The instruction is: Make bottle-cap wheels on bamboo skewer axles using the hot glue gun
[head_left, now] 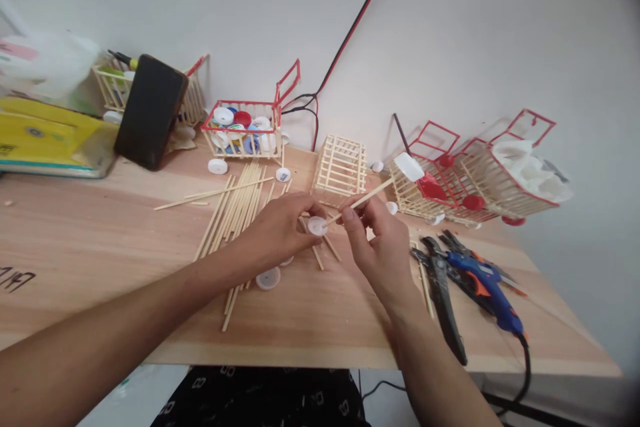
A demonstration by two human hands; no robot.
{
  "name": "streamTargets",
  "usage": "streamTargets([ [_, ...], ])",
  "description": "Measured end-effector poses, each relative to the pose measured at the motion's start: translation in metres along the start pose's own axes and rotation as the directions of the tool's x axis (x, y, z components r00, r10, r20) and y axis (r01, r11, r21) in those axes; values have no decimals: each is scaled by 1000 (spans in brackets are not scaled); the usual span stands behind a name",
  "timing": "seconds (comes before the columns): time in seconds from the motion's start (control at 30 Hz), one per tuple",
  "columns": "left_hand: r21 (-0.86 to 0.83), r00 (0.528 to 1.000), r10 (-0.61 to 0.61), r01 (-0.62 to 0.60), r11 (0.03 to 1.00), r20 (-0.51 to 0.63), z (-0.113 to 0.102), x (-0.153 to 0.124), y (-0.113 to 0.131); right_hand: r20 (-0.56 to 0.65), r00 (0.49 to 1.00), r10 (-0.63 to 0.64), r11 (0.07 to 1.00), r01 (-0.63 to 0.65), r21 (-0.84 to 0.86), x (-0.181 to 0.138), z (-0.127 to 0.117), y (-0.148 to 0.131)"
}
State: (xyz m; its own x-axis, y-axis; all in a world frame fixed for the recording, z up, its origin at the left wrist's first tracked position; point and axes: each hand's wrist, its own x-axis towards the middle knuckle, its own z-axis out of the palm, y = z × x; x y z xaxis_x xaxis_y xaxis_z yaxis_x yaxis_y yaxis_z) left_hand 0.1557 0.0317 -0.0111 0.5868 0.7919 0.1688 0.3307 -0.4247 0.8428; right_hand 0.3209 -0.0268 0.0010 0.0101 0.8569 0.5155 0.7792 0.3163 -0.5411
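Observation:
Between the fingertips of my left hand (293,223) is a translucent white bottle cap (317,226), its hollow side facing up. My right hand (377,237) pinches a thin wooden stick (370,193) that slants up to the right. A white cap (409,167) sits on the stick's upper end. The lower end meets the cap in my left hand; whether it is fixed there I cannot tell. Beneath my hands, more sticks (235,210) lie in a loose pile, and another translucent cap (269,278) rests on the wooden table (150,307).
A small stick basket (340,163) stands behind my hands. Left of it is a red-trimmed stick cart (245,130) full of bottle caps; more carts (475,180) stand right. Pliers (443,300) and a blue glue gun (487,287) lie right. A phone (151,112) leans at back left.

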Motion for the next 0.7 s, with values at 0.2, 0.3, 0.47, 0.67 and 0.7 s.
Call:
streamTargets([
  [0.2, 14, 1000, 7, -7, 1000, -3, 0, 0, 1, 23, 1000, 4, 998, -3, -67, -1, 1, 0],
  [0.3, 26, 1000, 22, -22, 999, -10, 0, 0, 1, 21, 1000, -14, 997, 15, -71, -2, 3, 1],
  [0.47, 15, 999, 49, -49, 999, -15, 0, 0, 1, 29, 999, -20, 997, 22, -77, -3, 6, 2],
  [0.67, 22, 999, 53, -53, 998, -12, 1, -2, 0, 27, 999, -20, 995, 22, -99, -3, 6, 3],
  [0.7, 18, 998, 57, -57, 998, -12, 1, -2, 0, 25, 999, -21, 994, 24, -102, -3, 6, 3],
])
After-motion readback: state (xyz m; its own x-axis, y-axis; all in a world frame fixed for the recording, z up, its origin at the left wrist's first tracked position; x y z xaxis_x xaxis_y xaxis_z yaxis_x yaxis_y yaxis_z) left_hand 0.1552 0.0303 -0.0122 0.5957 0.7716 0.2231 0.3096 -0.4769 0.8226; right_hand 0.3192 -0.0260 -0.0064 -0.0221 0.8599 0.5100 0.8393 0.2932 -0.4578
